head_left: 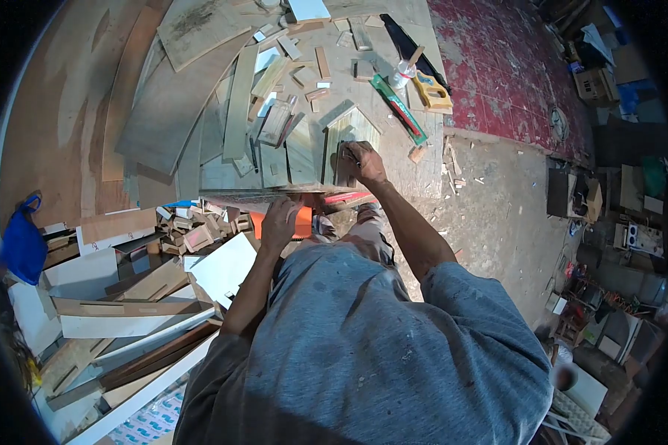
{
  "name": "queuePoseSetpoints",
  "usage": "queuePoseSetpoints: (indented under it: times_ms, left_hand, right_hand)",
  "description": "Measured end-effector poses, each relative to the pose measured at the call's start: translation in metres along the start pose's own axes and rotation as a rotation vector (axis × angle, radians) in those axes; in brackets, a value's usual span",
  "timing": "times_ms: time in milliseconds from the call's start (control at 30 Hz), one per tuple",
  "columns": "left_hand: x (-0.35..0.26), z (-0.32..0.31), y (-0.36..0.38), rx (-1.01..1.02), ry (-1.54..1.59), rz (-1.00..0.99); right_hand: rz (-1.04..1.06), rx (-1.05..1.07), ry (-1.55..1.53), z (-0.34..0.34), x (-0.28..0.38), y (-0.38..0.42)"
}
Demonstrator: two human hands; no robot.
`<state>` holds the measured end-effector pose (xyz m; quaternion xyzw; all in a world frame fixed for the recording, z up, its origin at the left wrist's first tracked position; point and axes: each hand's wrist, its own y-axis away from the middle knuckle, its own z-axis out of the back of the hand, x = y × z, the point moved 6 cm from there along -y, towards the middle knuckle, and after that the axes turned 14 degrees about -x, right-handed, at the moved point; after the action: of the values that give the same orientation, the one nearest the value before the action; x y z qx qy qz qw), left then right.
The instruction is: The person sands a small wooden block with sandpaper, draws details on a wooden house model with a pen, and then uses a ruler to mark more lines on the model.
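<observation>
My right hand [363,162] is closed at the right side of a small wooden piece with a pointed top [352,130], near the bench's front edge; what its fingers hold is too small to make out. My left hand [280,221] is in front of the bench edge, below the wooden blocks [299,156]; its fingers are partly hidden and I cannot tell whether they grip anything. Left of the pointed piece lie several light wood blocks and a small framed block [277,121].
On the bench [423,174] are a yellow-handled saw [431,92], a green and red packet [398,109], a white jar [403,75] and large boards [182,111]. Wood offcuts [200,236] and a blue bag [24,245] are at the lower left, an orange container [303,223] below the bench.
</observation>
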<state>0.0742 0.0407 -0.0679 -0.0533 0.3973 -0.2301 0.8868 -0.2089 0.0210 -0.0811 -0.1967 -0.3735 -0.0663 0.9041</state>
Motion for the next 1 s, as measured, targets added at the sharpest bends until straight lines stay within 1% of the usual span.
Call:
queuePoseSetpoints:
  times_ms: [167, 333, 467, 533, 567, 600, 633, 700, 733, 800, 833, 900, 933, 1000]
  left_hand:
    - [0.019, -0.001, 0.007, 0.004, -0.016, 0.07]
    - [0.016, 0.003, 0.0, 0.0, -0.002, 0.1]
    - [0.006, 0.003, -0.009, -0.008, 0.054, 0.074]
    - [0.002, -0.002, -0.016, -0.017, 0.067, 0.077]
    - [0.003, -0.007, -0.02, 0.021, 0.074, 0.12]
    - [0.003, -0.014, -0.024, 0.06, 0.081, 0.166]
    - [0.0, -0.021, -0.029, 0.063, 0.083, 0.166]
    - [-0.017, -0.034, -0.046, -0.026, 0.103, 0.064]
    - [-0.023, -0.043, -0.057, -0.021, 0.106, 0.061]
    - [-0.035, -0.069, -0.076, 0.114, 0.111, 0.099]
    - [-0.04, -0.081, -0.083, 0.117, 0.117, 0.095]
    - [-0.053, -0.096, -0.095, 0.016, 0.099, 0.022]
    - [-0.058, -0.102, -0.1, 0.018, 0.103, 0.02]
    - [-0.064, -0.111, -0.109, 0.022, -0.054, -0.038]
  right_hand:
    - [0.008, 0.011, -0.004, 0.001, 0.001, 0.0]
    - [0.011, 0.062, 0.038, -0.004, -0.003, 0.001]
    - [0.015, -0.027, -0.046, 0.003, -0.001, 0.004]
    - [-0.072, -0.01, -0.057, 0.01, 0.0, 0.004]
    - [-0.072, -0.013, -0.055, 0.013, 0.004, 0.003]
    - [-0.062, -0.134, -0.076, 0.024, 0.006, 0.003]
    - [-0.053, -0.256, -0.095, 0.035, 0.009, 0.004]
    - [-0.09, -0.298, -0.106, 0.054, 0.013, 0.011]
    - [-0.122, -0.339, -0.12, 0.063, 0.012, 0.016]
    - [-0.165, -0.341, -0.089, 0.075, 0.011, 0.03]
    - [-0.181, -0.35, -0.073, 0.081, 0.009, 0.039]
    - [-0.216, -0.352, -0.041, 0.097, 0.006, 0.059]
    - [-0.217, -0.354, -0.037, 0.104, 0.007, 0.069]
    - [-0.274, -0.36, 0.026, 0.119, 0.004, 0.087]
